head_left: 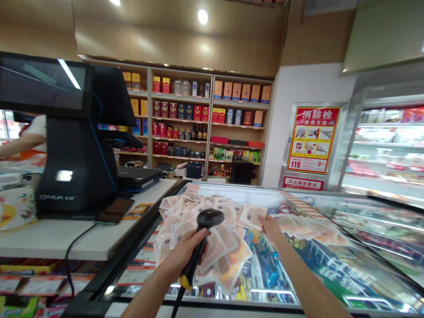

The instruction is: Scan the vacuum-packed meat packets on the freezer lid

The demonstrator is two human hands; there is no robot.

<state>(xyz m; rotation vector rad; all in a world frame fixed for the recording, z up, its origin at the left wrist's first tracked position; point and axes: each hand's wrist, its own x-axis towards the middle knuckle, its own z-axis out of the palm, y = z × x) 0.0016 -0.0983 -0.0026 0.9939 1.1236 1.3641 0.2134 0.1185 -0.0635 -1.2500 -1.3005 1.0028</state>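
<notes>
A black and yellow handheld barcode scanner (210,217) is gripped in my left hand (185,251), its head up and its cord running down toward me. My right hand (270,229) pinches the edge of a flat, clear plastic packet (252,215) with pale pinkish contents and a label. Beneath the scanner, a pile of similar flat packets (185,211) spreads over the glass top of a freezer chest (261,193). More such packets lie overlapping in a row (313,227) to the right of my right hand.
Left of the freezer stands a white counter (89,240) with a black checkout terminal (76,163) and a phone (115,210). Shelves of boxed goods (180,112) line the back wall. A lit refrigerated case (387,145) is at right. Another person's arm (24,141) shows at far left.
</notes>
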